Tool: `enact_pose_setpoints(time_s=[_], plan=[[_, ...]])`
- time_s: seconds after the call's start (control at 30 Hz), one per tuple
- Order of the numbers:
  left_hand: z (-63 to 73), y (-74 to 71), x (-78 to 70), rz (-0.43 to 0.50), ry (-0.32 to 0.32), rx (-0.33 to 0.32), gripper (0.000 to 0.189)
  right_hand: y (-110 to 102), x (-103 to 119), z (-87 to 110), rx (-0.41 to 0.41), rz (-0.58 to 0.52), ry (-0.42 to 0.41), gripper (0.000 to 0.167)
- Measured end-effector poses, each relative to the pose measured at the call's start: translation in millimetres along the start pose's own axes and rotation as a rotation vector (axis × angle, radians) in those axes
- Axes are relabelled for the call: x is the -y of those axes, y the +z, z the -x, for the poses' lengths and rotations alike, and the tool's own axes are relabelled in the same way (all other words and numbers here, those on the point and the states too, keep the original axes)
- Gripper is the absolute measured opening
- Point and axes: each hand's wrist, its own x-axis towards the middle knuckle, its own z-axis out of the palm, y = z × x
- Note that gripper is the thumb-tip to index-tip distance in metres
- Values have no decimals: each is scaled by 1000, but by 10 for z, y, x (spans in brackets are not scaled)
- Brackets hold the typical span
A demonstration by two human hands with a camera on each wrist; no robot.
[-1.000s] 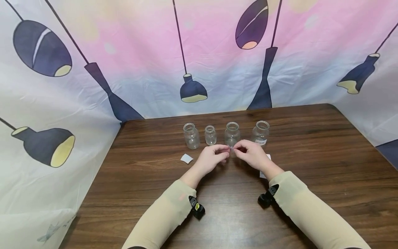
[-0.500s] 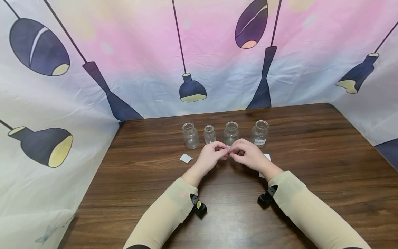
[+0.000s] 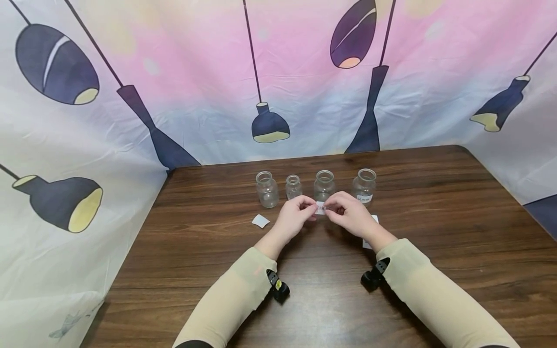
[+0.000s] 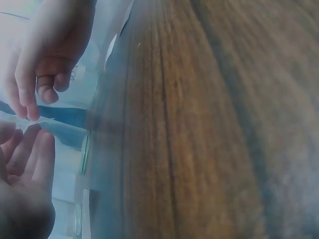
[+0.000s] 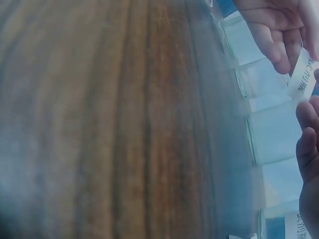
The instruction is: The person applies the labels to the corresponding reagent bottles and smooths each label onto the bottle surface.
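The fingers of my left hand [image 3: 293,218] are drawn in narrow, pinching one end of a small white label [image 3: 319,208]; those of my right hand [image 3: 351,216] pinch the other end, so the strip is held out between the two. What's changed is the label itself — half a second ago only a sliver of it showed among my fingertips, and now its face is turned toward me, dark handwriting and all. My hands have barely shifted. To my mind, that puts the label under steady control at both ends, right way out for handling flat.

Just beyond it stands the third jar [image 3: 324,183], its lower part hidden by the label and my fingers; whether the label touches the glass I can't tell. To the right, the end jar [image 3: 364,181] already wears a similar tag [image 3: 364,198] low on its front. To the left are a small jar [image 3: 293,186] and a taller jar [image 3: 267,191].

Nearer, a white slip [image 3: 260,221] lies on the desk [image 3: 322,304] left of my left hand — and a piece of paper [image 3: 367,244] sits partly hidden by my right.
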Motion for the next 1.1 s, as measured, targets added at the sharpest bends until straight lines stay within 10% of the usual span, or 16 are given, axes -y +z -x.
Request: enact_pose_setpoints(time_s=[0.8,1.1], plan=[[-235,59,303,96,-5,-53,15,-35,-77,-71,-24,-313,355,14],[-262,52,314,-446,82,-104,11,-44,-83,-79,-34,-131,316,7]])
